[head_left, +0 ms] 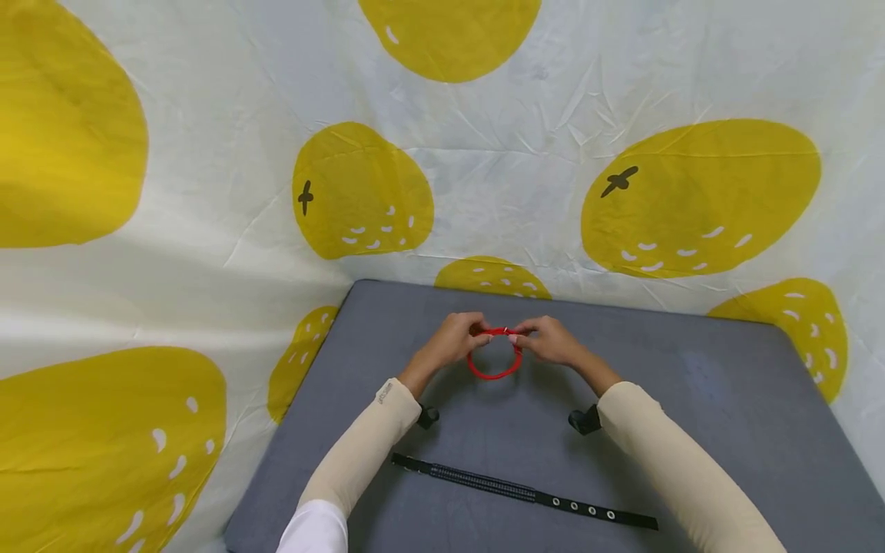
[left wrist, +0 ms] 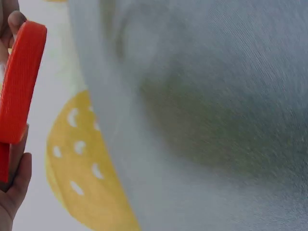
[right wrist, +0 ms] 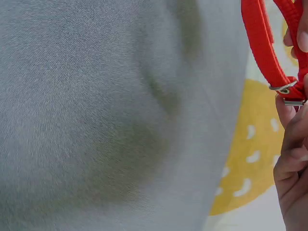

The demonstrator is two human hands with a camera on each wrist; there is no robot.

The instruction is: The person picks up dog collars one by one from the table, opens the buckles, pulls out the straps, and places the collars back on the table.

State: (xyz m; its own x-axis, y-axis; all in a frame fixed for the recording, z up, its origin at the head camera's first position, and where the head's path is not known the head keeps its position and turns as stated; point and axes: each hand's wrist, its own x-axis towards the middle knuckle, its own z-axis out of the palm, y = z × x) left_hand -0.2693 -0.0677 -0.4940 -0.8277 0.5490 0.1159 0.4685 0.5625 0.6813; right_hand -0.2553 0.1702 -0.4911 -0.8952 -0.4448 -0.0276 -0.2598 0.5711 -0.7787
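Note:
A red webbing collar [head_left: 494, 377] is held up in a closed ring above the table, its loop hanging down between both hands. My left hand [head_left: 456, 336] pinches the upper left of the ring between thumb and fingers. Opposite it, my right hand [head_left: 551, 340] pinches the upper right, close to a metal buckle [right wrist: 293, 102]. In the right wrist view the red strap runs through that buckle, beside a small metal ring [right wrist: 284, 89]. The left wrist view shows the broad outer face of the collar.
A grey padded table [head_left: 484, 430] lies under the hands. Nearer to me, a black collar [head_left: 484, 482] with metal eyelets stretches across it. A white cloth [head_left: 498, 192] with yellow fruit prints hangs behind and at the left. Dark camera mounts [head_left: 585, 420] hang under both wrists.

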